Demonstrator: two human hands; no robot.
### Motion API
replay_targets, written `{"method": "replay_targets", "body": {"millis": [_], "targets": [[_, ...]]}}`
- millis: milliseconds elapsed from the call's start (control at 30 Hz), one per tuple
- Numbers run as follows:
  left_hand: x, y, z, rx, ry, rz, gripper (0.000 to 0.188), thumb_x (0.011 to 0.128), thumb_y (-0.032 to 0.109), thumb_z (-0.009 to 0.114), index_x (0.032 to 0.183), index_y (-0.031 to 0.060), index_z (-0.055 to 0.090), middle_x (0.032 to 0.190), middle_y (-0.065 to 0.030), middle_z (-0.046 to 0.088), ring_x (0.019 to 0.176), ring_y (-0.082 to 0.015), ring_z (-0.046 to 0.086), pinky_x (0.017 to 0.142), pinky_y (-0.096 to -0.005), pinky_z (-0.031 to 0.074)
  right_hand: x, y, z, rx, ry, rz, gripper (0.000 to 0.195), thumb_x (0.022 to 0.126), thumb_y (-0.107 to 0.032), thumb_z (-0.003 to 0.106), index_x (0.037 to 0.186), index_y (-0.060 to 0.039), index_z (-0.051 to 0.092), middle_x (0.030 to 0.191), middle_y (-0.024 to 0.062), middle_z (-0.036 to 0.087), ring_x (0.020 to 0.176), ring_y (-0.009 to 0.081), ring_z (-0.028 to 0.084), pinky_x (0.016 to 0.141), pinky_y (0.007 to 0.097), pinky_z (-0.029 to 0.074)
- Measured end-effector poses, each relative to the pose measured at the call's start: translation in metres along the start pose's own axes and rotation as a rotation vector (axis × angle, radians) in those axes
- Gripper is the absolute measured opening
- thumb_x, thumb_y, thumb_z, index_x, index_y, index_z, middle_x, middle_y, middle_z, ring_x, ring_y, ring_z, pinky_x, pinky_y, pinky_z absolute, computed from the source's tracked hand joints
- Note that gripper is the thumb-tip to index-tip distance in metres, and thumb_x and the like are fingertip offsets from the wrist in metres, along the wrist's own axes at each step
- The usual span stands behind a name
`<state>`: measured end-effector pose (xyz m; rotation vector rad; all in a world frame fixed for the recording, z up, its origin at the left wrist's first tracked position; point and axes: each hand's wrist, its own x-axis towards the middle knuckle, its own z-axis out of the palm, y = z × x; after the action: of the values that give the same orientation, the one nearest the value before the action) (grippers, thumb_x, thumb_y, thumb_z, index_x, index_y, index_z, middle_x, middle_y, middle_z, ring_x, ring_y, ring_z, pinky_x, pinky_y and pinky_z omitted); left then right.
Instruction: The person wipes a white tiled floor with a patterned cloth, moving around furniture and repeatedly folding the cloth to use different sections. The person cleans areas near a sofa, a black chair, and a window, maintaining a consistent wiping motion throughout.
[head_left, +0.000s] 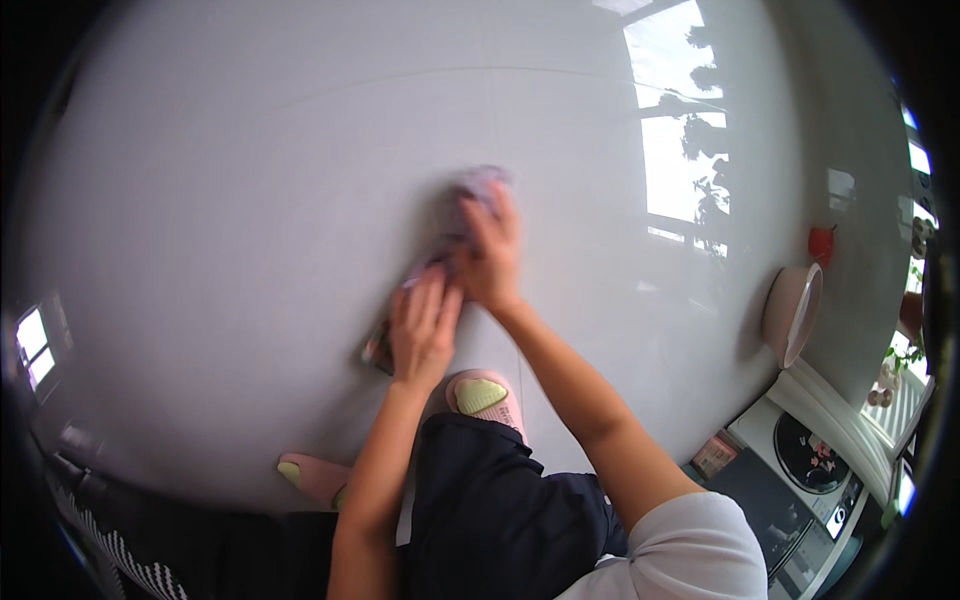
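Near the middle of the view, my right hand (491, 247) is on a blurred purplish cloth (486, 180) over the pale glossy floor (300, 187). Just below and to its left, my left hand (426, 326) lies with fingers extended over a dark flat item (381, 346), its lower left edge showing. Motion blur hides what that item is and whether the cloth wraps it. The fingers of my left hand reach the purplish material beside my right wrist.
Pink slippers (491, 397) are on my feet. At the right stand a pale pink basin (784, 315) and a red object (821, 244). A turntable (814, 452) sits on furniture at lower right, beside a white curtain (832, 420). Black furniture or fabric (210, 544) lies at lower left.
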<state>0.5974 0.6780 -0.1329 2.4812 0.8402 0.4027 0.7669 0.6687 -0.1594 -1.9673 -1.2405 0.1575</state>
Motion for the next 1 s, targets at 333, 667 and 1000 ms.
{"method": "replay_targets", "body": {"millis": [333,667,1000], "targets": [[0.087,0.139,0.113,0.011,-0.418,0.724,0.042,0.095,0.022,0.057,0.137,0.0266,0.062,0.152,-0.0017,0.052,0.144,-0.0160,0.042,0.115,-0.0595,0.033,-0.133,0.135,-0.174,-0.391,0.831,1.035,0.059,0.093,-0.016,0.058,0.147,0.0023,0.045,0.155,0.0323,0.034,0.143,0.0458,0.035,0.119,0.0515,0.030],[0.213,0.151,0.149,0.226,-0.207,0.549,0.052,0.095,0.021,0.058,0.146,0.0268,0.054,0.150,-0.0016,0.052,0.141,-0.0153,0.046,0.120,-0.0612,0.020,0.056,0.274,-0.186,-0.738,0.599,0.859,0.066,0.092,-0.040,0.060,0.145,-0.0023,0.050,0.151,0.0358,0.037,0.141,0.0489,0.035,0.118,0.0534,0.028],[0.270,0.051,0.091,0.146,0.057,0.078,0.056,0.091,0.007,0.061,0.145,0.0197,0.055,0.145,-0.0071,0.057,0.136,-0.0196,0.052,0.117,-0.0640,0.022,0.269,0.208,-0.059,-0.450,0.165,0.003,0.064,0.089,-0.043,0.063,0.142,-0.0089,0.055,0.151,0.0321,0.042,0.141,0.0481,0.038,0.118,0.0529,0.028]]}}
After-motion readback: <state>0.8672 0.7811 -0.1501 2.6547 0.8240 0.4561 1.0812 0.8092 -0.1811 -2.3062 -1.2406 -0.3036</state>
